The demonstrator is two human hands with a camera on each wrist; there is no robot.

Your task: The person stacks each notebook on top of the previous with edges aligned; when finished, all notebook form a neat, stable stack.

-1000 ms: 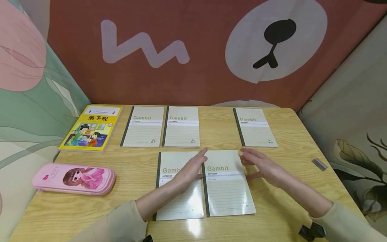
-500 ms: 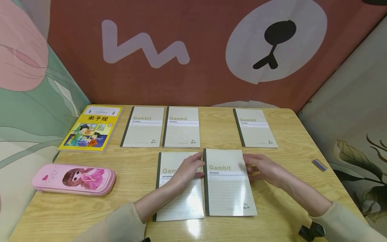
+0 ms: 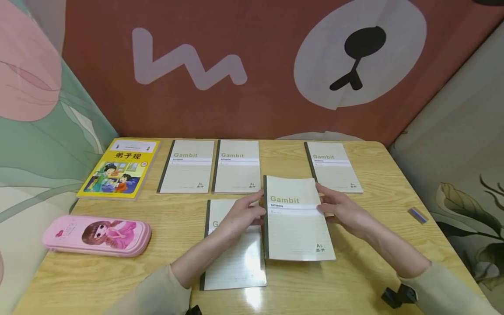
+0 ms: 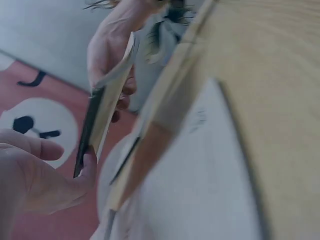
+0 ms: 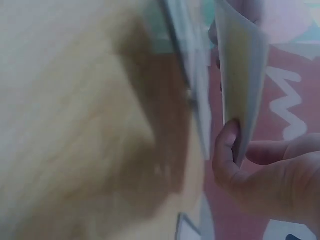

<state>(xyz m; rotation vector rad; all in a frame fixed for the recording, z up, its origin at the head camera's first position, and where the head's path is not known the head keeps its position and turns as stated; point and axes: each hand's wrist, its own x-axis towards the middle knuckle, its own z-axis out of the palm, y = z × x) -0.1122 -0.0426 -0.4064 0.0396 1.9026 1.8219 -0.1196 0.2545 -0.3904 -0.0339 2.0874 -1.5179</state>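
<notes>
A cream Gambit notebook [image 3: 295,227] with a dark spine is held up off the table between both hands. My left hand [image 3: 241,218] pinches its spine edge; in the left wrist view the thumb presses against the dark spine [image 4: 90,127]. On the opposite edge my right hand [image 3: 344,212] grips it, and the right wrist view shows the thumb [image 5: 227,147] on one side of the notebook [image 5: 242,80] and fingers on the other. Beneath my left forearm lies another Gambit notebook [image 3: 234,267], flat and partly covered.
Along the back lie two Gambit notebooks [image 3: 187,175] side by side, a third notebook [image 3: 334,173] further right, and a yellow picture book [image 3: 118,168] at left. A pink pencil case [image 3: 96,235] sits front left. A small eraser-like block [image 3: 417,215] is near the right edge.
Both hands have closed on the right-hand front notebook and raised it off the table, shifting it toward the back. The other notebooks, book and pencil case stay put.
</notes>
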